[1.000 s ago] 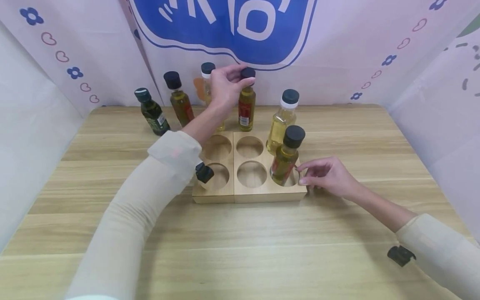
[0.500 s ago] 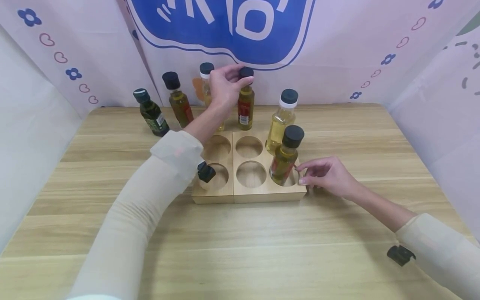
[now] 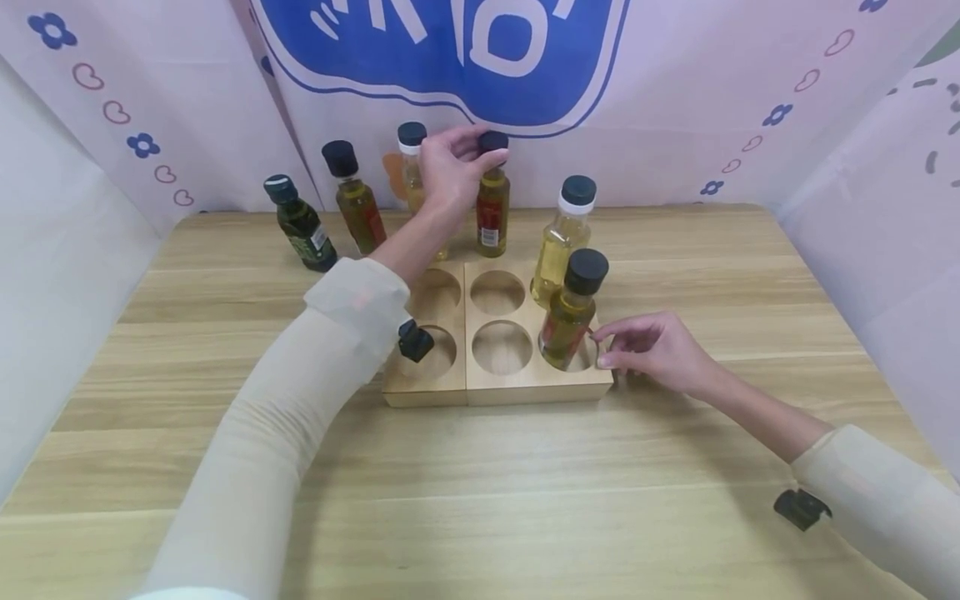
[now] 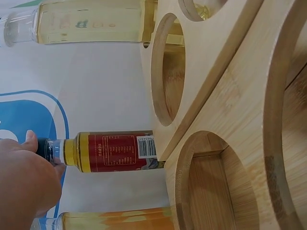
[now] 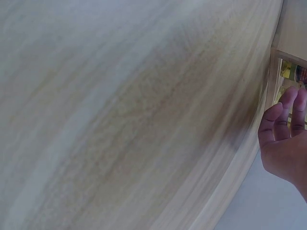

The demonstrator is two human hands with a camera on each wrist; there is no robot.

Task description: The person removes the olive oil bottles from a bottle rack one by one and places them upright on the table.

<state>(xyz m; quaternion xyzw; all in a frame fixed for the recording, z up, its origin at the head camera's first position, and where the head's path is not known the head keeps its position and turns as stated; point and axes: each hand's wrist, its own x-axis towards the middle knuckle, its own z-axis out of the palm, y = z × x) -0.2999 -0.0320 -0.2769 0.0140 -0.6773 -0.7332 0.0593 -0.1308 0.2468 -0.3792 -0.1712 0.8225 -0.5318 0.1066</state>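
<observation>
apparently at the pick-up step, the red-labelled bottle point(image 3: 492, 215) stands near the back edge of the table point(image 3: 480, 483), cap point(image 3: 492, 142) pinched in the left hand point(image 3: 450, 171), right hand point(image 3: 658, 353) gripping the right edge of the rack point(image 3: 536, 393), so a straight lift seems due.

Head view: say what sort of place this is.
Probably a staged filming booth: a printed backdrop hangs right behind the wooden table, and a small black device sits at each cuff.

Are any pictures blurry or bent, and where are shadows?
Head view: a soft shadow on the wooden table beside the right forearm; left wrist view: turned sideways, red-labelled bottle fairly sharp; right wrist view: soft and hazy, the table edge bowing.
</observation>
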